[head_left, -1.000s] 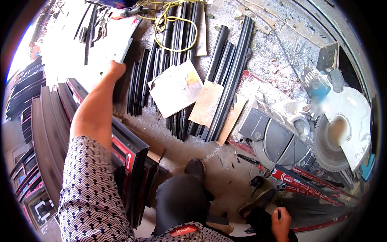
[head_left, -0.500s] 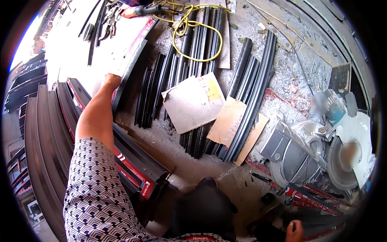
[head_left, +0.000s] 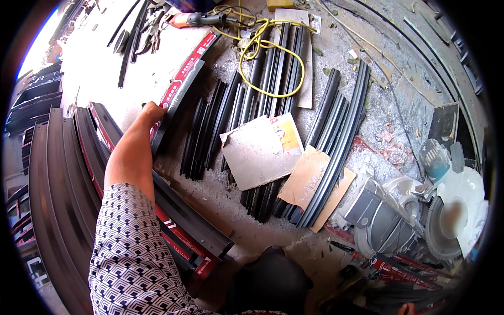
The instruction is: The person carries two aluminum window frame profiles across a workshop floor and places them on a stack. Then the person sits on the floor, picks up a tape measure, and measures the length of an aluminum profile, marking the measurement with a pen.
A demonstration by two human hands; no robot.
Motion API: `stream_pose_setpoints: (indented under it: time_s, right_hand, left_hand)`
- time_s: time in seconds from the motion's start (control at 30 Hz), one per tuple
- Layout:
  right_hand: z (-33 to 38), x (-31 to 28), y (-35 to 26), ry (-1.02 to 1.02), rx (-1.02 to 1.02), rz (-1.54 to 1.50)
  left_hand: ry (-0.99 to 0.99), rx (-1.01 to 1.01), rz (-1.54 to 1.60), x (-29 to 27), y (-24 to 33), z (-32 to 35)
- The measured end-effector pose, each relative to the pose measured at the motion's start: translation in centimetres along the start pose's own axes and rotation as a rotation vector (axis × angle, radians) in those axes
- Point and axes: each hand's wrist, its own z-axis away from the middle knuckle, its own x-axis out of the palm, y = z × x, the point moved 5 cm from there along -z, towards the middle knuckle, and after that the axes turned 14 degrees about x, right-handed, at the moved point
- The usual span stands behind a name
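Observation:
My left hand (head_left: 153, 112) reaches out at the left, its fingers closed on the near part of a long dark metal profile (head_left: 185, 90) with a red labelled strip along its upper face. The profile slants away toward the upper right. Below my forearm, more dark profiles with a red strip (head_left: 181, 237) lie side by side. Only a bit of my right hand (head_left: 406, 309) shows at the lower edge on the right, near dark profiles with red labels (head_left: 401, 273); its fingers are mostly cut off.
Several black profiles (head_left: 212, 126) lie on the dusty floor ahead, under a pale square board (head_left: 260, 155) and a brown cardboard piece (head_left: 303, 178). A yellow cable (head_left: 303, 73) loops over them. An angle grinder (head_left: 191, 20) lies at the back. A circular saw (head_left: 441, 223) stands right.
The profile in my left hand has turned, so more of its red strip shows. My right hand has slipped lower, mostly out of view. The whole scene has shifted slightly downward.

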Motion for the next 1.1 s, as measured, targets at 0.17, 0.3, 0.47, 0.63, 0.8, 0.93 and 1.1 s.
stream_pose_setpoints:
  time_s: [0.17, 0.3, 0.47, 0.63, 0.8, 0.93, 1.1]
  right_hand:
    - [-0.5, 0.3, 0.6, 0.024, 0.012, -0.004]
    - [-0.6, 0.6, 0.5, 0.027, -0.066, -0.089]
    - [-0.6, 0.3, 1.0, 0.035, -0.093, -0.107]
    - [-0.2, 0.4, 1.5, 0.004, -0.066, -0.153]
    - [-0.1, 0.3, 1.6, 0.017, -0.07, -0.117]
    - [-1.1, 0.7, 2.1, -0.014, -0.07, -0.042]
    - [-2.2, 1.5, 3.8, -0.021, -0.105, -0.107]
  left_hand:
    - [-0.079, 0.077, 0.088, -1.0, 0.6, 2.0]
    - [-0.067, 0.139, 0.054, -1.7, 1.3, 2.8]
    - [0.07, 0.211, 0.042, -1.9, 2.5, 4.0]
    - [0.12, 0.212, 0.172, -2.5, 3.6, 5.1]
    - [0.251, 0.377, 0.14, -3.8, 2.6, 5.1]
    - [0.244, 0.466, 0.143, -4.6, 2.7, 5.6]
    - [0.203, 0.456, 0.348, -5.1, 4.0, 6.5]
